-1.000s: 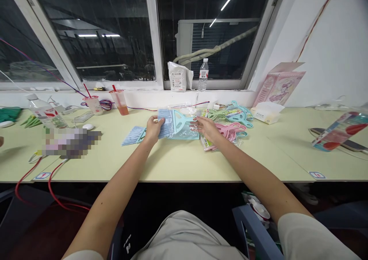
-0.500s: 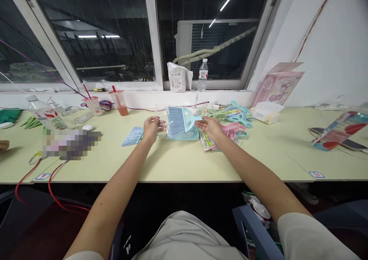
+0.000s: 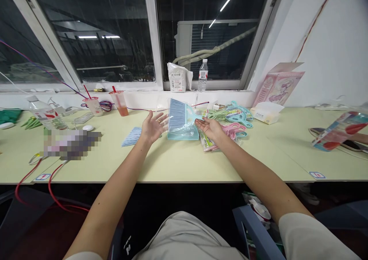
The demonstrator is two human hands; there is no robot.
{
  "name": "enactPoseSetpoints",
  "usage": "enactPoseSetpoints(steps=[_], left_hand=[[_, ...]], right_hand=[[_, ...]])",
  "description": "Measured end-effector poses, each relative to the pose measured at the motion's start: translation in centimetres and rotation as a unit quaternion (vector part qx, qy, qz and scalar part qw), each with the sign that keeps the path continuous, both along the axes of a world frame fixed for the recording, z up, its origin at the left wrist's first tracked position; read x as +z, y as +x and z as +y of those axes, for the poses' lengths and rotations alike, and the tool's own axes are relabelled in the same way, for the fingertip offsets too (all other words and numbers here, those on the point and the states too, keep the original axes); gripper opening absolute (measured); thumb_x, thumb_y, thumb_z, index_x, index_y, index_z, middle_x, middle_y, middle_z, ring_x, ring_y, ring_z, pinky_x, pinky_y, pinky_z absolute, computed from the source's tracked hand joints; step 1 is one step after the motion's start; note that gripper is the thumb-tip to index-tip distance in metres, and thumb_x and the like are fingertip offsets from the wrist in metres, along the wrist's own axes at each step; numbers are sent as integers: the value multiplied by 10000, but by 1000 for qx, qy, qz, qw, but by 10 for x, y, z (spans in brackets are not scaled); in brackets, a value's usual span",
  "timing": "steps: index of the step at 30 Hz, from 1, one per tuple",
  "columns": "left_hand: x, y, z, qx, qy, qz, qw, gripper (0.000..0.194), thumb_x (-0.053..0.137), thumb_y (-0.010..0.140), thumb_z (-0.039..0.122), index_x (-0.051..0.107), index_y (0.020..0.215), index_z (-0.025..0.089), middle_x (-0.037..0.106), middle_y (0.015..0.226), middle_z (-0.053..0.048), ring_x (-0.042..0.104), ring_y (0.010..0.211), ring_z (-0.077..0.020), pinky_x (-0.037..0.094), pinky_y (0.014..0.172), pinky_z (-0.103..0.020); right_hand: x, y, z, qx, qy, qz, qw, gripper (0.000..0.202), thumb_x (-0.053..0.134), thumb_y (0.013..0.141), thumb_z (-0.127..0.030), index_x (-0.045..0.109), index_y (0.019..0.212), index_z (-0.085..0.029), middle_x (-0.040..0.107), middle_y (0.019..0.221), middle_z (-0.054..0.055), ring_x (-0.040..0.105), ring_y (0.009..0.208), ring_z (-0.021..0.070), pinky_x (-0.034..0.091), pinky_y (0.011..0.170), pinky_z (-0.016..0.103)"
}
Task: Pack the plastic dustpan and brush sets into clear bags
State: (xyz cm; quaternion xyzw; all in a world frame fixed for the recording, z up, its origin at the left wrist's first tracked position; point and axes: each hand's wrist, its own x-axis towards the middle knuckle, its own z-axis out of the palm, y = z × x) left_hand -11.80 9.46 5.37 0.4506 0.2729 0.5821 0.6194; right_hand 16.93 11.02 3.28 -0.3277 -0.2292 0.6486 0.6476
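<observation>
In the head view, my right hand [image 3: 209, 126] is closed on the handle of a light blue hand broom [image 3: 177, 114], whose bristles point left inside clear plastic wrap. My left hand [image 3: 153, 126] has its fingers spread, palm turned toward the bristle end, beside the wrap; whether the fingertips touch the plastic I cannot tell. Under the broom lies a light blue dustpan [image 3: 184, 134]. A second brush [image 3: 131, 136] with blue bristles rests on the table behind my left wrist. Right of my right hand lie pink-handled sets [image 3: 234, 129], green ones [image 3: 217, 114] and blue ones [image 3: 240, 116], partly in packaging.
Two drink cups [image 3: 119, 103] and a lying water bottle [image 3: 47, 113] are at the left. A wrapped white pack [image 3: 176, 79] and an upright bottle [image 3: 202, 76] stand on the sill. Tissue box [image 3: 267, 113], pink box [image 3: 280, 84] and phone [image 3: 350, 144] are at the right.
My left hand has opened, its fingers spreading from a pinch at the plastic. The broom has risen and tilted, with its bristle end higher. My right hand keeps its hold.
</observation>
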Motion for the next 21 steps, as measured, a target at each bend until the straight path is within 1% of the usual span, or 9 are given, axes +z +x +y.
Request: enactPoseSetpoints(steps=[2,4,6,8,11,14,16,18,21], left_hand=[[3,7,-11,-36,20,-16,999,793,620,826,820,630,1242,145,680,1196,-230,637,1225,-424,593,939,-591],[4,15,-19,-73,21,-33,997,856,621,792,864,637,1260,147,680,1222,-228,622,1261,-436,574,982,-617],[1,23,-23,-106,21,-50,993,851,661,758,867,651,1246,170,685,1267,-206,613,1288,-433,555,1019,-627],[-2,28,-22,-123,30,-65,990,775,750,743,800,663,1221,195,692,1300,-175,621,1289,-418,539,1050,-631],[-7,30,-17,-103,43,-66,992,576,885,751,559,673,1166,219,722,1276,-127,687,1189,-357,533,1068,-631],[-10,28,-10,-49,38,-57,996,480,912,751,344,651,1136,224,750,1185,-81,737,1067,-296,554,1050,-631],[-13,28,-7,-8,22,-57,998,501,919,707,230,621,1110,222,756,1102,-50,751,1024,-284,579,1023,-627],[-16,31,-5,20,8,-56,998,551,911,659,140,588,1097,223,750,1029,-25,757,1002,-280,598,1001,-618],[-22,39,-3,27,15,-51,998,606,888,655,112,560,1150,233,742,1016,-19,755,1007,-272,607,997,-609]], right_hand=[[0,0,1,1,4,33,999,176,426,1019,-61,550,1012,-185,773,891,132,795,898,188,680,843,309],[1,-1,0,3,8,59,998,188,420,1012,-43,555,1044,-170,777,908,140,797,917,193,682,844,304],[2,-4,-2,3,10,77,997,196,419,1007,-39,560,1072,-157,781,927,152,798,938,210,688,836,317],[3,-8,-5,3,12,87,996,195,428,996,-37,567,1078,-148,783,941,166,799,951,229,690,836,335],[2,-12,-7,10,21,91,996,176,464,969,-27,575,1026,-152,784,944,183,799,950,252,689,844,364],[0,-15,-7,16,28,86,996,163,510,941,-30,572,962,-179,782,923,168,795,937,258,690,831,382],[-2,-15,-6,14,31,78,996,148,523,937,-49,572,938,-189,775,897,153,791,919,250,688,819,369],[-4,-15,-5,8,29,68,997,121,529,952,-83,580,925,-190,762,855,137,782,875,230,682,808,339],[-7,-17,-7,17,23,55,998,53,586,972,-167,609,928,-187,734,793,99,752,775,194,672,769,298]])
